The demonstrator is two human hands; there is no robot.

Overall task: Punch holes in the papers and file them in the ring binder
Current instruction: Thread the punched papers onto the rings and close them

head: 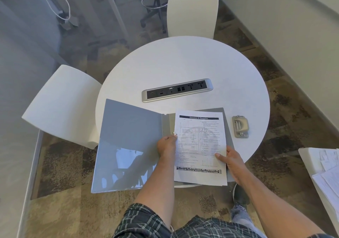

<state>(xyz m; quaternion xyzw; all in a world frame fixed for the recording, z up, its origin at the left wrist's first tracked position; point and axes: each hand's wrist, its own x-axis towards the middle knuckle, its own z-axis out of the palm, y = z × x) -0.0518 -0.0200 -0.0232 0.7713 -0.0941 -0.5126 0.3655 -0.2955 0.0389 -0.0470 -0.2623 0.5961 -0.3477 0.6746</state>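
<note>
A grey ring binder (128,142) lies open on the near side of the round white table (183,63), its left cover hanging past the table edge. A printed paper (200,146) lies over the binder's right half. My left hand (167,144) holds the paper's left edge at the binder's upper ring (173,133). My right hand (232,159) grips the paper's right edge, thumb on top. A beige hole punch (240,126) sits on the table just right of the binder.
A silver power socket strip (177,90) is set into the table behind the binder. White chairs stand at the far side (192,12) and left (62,105). A stack of loose papers (328,173) lies on a surface at the right edge.
</note>
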